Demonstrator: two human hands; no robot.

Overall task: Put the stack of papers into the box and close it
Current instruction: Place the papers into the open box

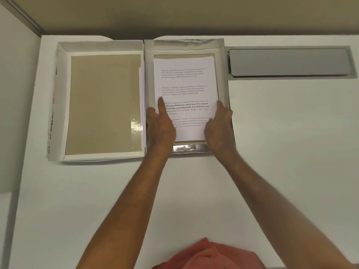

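A white stack of printed papers (185, 82) lies inside the right half of an open white box (223, 78), whose walls rise around it. The box's lid (104, 105) lies flat to the left, joined along the middle, with a tan inner panel. My left hand (160, 125) rests on the stack's near left edge, its index finger stretched out flat on the top sheet. Along the stack's near right edge my right hand (220, 129) has its fingers curled over that side of the papers, against the box wall.
The box sits at the far side of a white table (272, 152). A grey recessed cable hatch (289, 63) lies to the right of the box. A beige wall rises behind. Red-orange clothing (209, 255) shows at the bottom edge.
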